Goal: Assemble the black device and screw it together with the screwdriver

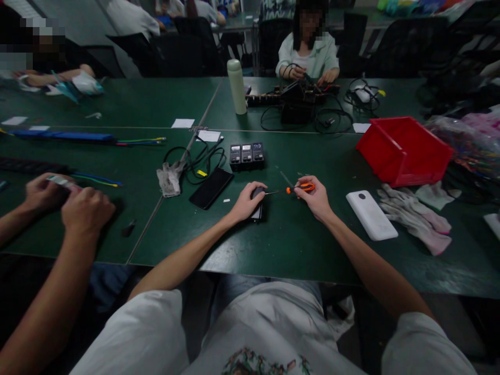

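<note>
My left hand [249, 200] is closed around a small black box-shaped device [257, 212] with a pale label, resting on the green table. In my right hand [315, 198] is a screwdriver [307, 188] with an orange and black handle. Its thin shaft points left, and the tip meets or nearly meets the device's upper edge beside my left fingers. A thin, pale, blade-like strip [287, 177] lies by my right fingertips; its kind is unclear. Beyond my hands stands a row of similar black devices [247, 156] with labels. A black phone [211, 188] lies left of my left hand.
A white power bank [371, 215], work gloves [416, 216] and a red bin [404, 151] are on the right. Left are a black cable [191, 156] and a crumpled glove [169, 179]. A bottle [237, 87] stands farther back. Co-workers sit at left and opposite.
</note>
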`<state>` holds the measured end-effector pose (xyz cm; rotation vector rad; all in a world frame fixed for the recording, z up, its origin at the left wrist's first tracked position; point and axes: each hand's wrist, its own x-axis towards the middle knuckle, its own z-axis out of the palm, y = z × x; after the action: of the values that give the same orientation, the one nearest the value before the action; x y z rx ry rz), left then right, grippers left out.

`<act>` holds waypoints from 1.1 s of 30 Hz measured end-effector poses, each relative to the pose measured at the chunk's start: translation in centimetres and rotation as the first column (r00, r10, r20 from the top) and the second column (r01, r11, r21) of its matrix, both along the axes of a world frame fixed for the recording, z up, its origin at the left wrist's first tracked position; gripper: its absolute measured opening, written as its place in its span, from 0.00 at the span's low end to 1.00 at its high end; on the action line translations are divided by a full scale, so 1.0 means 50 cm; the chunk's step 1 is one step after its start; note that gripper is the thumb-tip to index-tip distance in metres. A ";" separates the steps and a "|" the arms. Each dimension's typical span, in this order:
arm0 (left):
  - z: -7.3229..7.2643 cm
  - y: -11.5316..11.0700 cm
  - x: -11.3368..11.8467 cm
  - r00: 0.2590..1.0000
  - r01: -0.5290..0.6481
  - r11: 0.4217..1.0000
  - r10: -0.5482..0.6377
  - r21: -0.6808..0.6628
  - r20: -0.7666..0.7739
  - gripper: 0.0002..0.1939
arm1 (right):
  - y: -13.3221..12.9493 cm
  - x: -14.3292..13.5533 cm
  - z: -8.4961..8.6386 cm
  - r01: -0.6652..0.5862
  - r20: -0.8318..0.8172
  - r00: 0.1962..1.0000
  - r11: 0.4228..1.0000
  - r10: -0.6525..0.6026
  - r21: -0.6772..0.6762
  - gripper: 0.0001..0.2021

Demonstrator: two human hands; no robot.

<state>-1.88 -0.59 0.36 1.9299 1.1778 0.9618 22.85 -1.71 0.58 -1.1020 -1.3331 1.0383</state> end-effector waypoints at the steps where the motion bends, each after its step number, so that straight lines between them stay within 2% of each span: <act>1: 0.000 0.000 0.000 1.000 0.002 1.000 -0.002 0.003 0.003 0.12 | -0.001 0.000 0.001 -0.011 -0.011 1.000 1.000 0.011 0.008 0.17; 10: 0.002 -0.001 0.001 1.000 0.001 1.000 -0.002 -0.017 -0.003 0.12 | -0.002 -0.003 -0.001 0.010 -0.021 1.000 1.000 -0.010 -0.029 0.14; 14: 0.002 -0.001 0.001 1.000 0.000 1.000 0.000 -0.011 0.007 0.12 | 0.002 0.001 -0.009 0.019 0.033 0.999 0.998 -0.017 -0.064 0.15; 19: 0.005 -0.002 0.001 1.000 0.000 1.000 0.000 -0.018 0.003 0.12 | 0.003 0.004 -0.009 0.043 0.099 0.994 0.998 -0.038 -0.046 0.15; 33: 0.004 -0.001 0.001 1.000 -0.010 1.000 0.010 -0.015 -0.005 0.12 | 0.002 -0.001 -0.007 0.042 0.042 0.998 0.999 -0.041 -0.015 0.17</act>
<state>-1.83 -0.61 0.57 1.9174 1.1953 0.9506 22.81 -1.61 0.22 -1.1647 -1.3319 1.0019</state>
